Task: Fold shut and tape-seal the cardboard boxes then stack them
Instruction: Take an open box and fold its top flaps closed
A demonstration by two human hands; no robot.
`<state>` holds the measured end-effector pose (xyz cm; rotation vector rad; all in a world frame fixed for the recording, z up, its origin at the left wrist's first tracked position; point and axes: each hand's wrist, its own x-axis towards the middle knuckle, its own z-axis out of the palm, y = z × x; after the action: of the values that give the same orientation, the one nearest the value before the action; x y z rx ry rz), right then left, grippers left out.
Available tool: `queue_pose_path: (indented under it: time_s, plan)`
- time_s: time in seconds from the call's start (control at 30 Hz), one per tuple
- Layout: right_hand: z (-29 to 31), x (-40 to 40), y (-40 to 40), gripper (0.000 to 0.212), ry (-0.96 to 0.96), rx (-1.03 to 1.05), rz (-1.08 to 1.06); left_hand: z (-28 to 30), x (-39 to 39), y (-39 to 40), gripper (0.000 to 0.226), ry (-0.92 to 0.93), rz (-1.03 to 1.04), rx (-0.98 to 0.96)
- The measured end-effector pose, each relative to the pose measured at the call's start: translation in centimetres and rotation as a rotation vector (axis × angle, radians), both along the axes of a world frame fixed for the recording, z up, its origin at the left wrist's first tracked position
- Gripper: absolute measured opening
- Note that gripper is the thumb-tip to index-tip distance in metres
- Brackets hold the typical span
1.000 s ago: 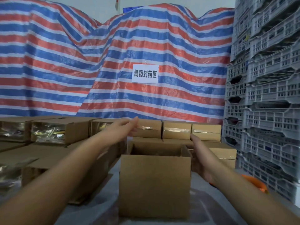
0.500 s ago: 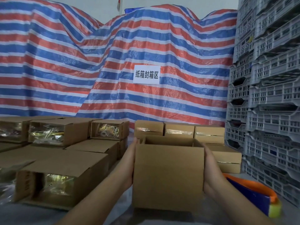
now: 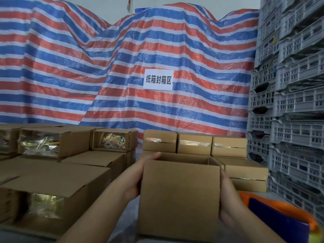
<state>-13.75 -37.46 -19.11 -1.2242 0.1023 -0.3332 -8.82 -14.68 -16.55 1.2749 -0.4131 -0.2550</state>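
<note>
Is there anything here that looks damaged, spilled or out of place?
Nothing stands out. The open box sits upright between the left hand and right hand, undamaged. The taped boxes behind stand in a tidy row.

Striped tarpaulin (image 3: 122, 67) (paper sign (image 3: 158, 79) attached) — grey crates (image 3: 289, 102) stacked right.

Both hands, left (image 3: 138, 176) and right (image 3: 228, 199), press the open cardboard box's (image 3: 180, 195) sides.
</note>
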Motion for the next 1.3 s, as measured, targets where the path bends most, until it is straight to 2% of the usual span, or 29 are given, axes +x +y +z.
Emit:
queue_pose_path:
  time_s: [0.17, 0.4, 0.47, 0.83, 0.9, 1.0, 1.1, 1.2, 1.3]
  plan:
    - [0.0, -0.4, 0.0, 0.055, -0.064, -0.012, 0.0, -0.6, -0.1, -0.6, 0.04, -0.011, 0.065, -0.063]
    - [-0.3, -0.3, -0.5, 0.059, -0.078, 0.015, 0.013, -1.2, -0.2, -1.0, 0.044, -0.011, 0.023, -0.12]
    - [-0.4, -0.2, -0.6, 0.06, -0.077, 0.021, 0.018, -1.6, -0.2, -0.8, 0.038, -0.031, 0.008, -0.134]
    - [-0.4, 0.0, -0.7, 0.063, -0.075, 0.033, 0.06, -2.3, -0.2, -0.5, 0.022, -0.008, -0.036, -0.039]
    - [-0.5, -0.1, -0.8, 0.061, -0.081, 0.034, 0.077, -2.2, -0.4, -0.6, 0.032, 0.009, -0.014, -0.048]
    - [-0.6, -0.1, -1.0, 0.057, -0.099, 0.027, 0.078, -2.3, -0.6, -0.8, 0.067, 0.005, 0.046, -0.11]
    - [-0.8, -0.2, -1.2, 0.057, -0.115, 0.042, 0.066, -2.4, -0.4, -1.2, 0.075, -0.005, 0.171, -0.175]
    - [-0.8, -0.3, -1.3, 0.056, -0.121, 0.075, 0.063, -2.4, -0.5, -1.3, 0.055, -0.039, 0.271, -0.225]
    - [-0.8, -0.3, -1.1, 0.052, -0.125, 0.05, 0.058, -2.2, -0.8, -1.3, 0.023, -0.097, 0.235, -0.134]
